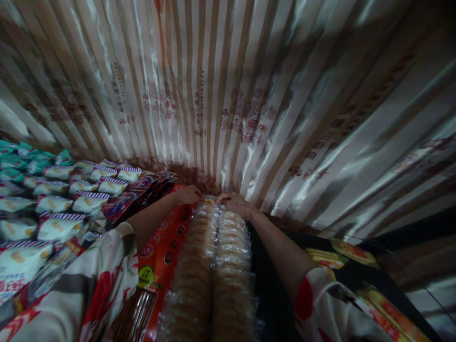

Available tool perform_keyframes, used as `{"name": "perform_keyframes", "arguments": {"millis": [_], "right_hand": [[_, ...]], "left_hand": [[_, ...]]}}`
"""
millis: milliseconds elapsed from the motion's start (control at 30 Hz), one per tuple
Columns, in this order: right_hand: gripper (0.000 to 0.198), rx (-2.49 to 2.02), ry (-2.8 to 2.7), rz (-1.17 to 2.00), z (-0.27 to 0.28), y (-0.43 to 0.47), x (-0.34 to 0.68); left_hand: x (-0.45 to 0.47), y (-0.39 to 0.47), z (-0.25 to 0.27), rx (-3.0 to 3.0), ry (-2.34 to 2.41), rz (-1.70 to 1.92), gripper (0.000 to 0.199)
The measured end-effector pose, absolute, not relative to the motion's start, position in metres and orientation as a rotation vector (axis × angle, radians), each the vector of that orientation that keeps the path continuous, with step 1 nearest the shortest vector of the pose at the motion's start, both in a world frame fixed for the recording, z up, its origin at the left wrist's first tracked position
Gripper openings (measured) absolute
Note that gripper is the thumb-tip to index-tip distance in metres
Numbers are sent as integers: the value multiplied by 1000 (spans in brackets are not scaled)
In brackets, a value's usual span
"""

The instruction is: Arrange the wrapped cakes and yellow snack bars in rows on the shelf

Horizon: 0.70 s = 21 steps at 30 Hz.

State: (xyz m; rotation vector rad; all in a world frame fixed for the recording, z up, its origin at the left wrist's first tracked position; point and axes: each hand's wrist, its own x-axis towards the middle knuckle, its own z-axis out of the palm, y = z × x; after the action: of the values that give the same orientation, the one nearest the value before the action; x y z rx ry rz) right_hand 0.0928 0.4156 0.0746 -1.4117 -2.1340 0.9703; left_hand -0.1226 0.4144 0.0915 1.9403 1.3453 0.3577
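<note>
Two long rows of round, pale-brown snacks in clear wrappers, a left row [192, 266] and a right row [233, 266], run away from me side by side. My left hand [188, 195] is at the far end of the left row, fingers bent inward against the wrapping. Across from it, my right hand [235, 203] has its fingers curled over the far end of the right row. Between the hands lies a bit of clear wrapper with a yellow mark [209, 201]. The fingertips are small and dim, and their undersides are hidden.
Left of the rows lies orange-red printed packaging [169, 237], with brown stick-shaped snacks [133, 316] nearer me. White packets with striped tops [60, 228] and green packets [26, 159] fill the left. Yellow-red packets [388, 308] lie right. A striped printed sheet [213, 85] hangs behind.
</note>
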Motion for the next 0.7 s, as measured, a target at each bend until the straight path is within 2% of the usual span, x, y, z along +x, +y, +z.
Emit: {"name": "perform_keyframes", "arguments": {"millis": [100,267,400,567,700], "right_hand": [[21,-1420,-2112,1129,83,410,94],[34,-1288,-2085,1283,80,408,91],[40,-1188,-2230,1115,78,412,89],[17,-1184,-2311,683,78,414,87],[23,-1322,-2260,727,75,412,85]], "left_hand": [[-124,413,92,1966,1290,321,20],[-124,417,85,2013,1319,306,19],[-122,418,75,2044,1353,384,20],[-118,415,65,2130,1490,650,20],[-119,413,63,2004,1415,586,29]]}}
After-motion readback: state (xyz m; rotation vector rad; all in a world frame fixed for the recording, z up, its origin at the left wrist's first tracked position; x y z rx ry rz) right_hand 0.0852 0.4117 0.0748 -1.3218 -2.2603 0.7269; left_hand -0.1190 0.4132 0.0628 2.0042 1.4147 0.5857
